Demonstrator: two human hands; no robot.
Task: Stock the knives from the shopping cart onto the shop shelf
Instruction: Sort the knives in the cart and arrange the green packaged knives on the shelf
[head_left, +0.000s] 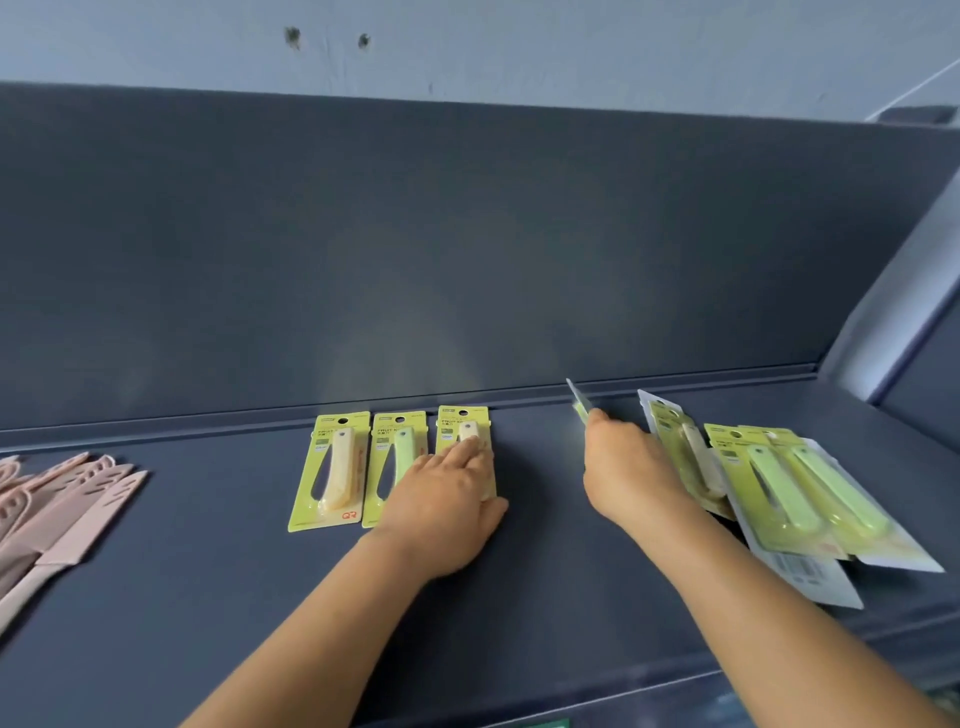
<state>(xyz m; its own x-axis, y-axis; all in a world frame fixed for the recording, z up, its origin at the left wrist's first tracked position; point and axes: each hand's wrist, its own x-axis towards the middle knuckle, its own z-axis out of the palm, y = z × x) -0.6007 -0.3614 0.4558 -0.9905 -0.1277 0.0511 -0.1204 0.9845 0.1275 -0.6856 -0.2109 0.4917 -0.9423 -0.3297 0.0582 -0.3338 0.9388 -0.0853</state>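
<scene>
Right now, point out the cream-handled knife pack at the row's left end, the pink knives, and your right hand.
Cream-handled knife pack (335, 470): head view, on the handle.
Pink knives (78, 512): head view, on a blade sheath.
Right hand (626, 467): head view, back of hand.

Yellow-green knife cards (328, 470), dark blue-grey shelf (545, 519)

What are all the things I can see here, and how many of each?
Carded knives in a row: three, yellow-green cards with cream or pale green handles, flat side by side at the back of the shelf.
Carded knives in a pile: at least four, same yellow-green cards, overlapping loosely on the right; exact count unclear.
Pink knives: several, pink, fanned out at the left edge, partly cut off.
Shelf: one, dark blue-grey, with a tall back panel.
Wall: pale blue, above the shelf.
Left hand: flat on the third card of the row.
Right hand: holding one more carded knife, seen edge-on.
</scene>
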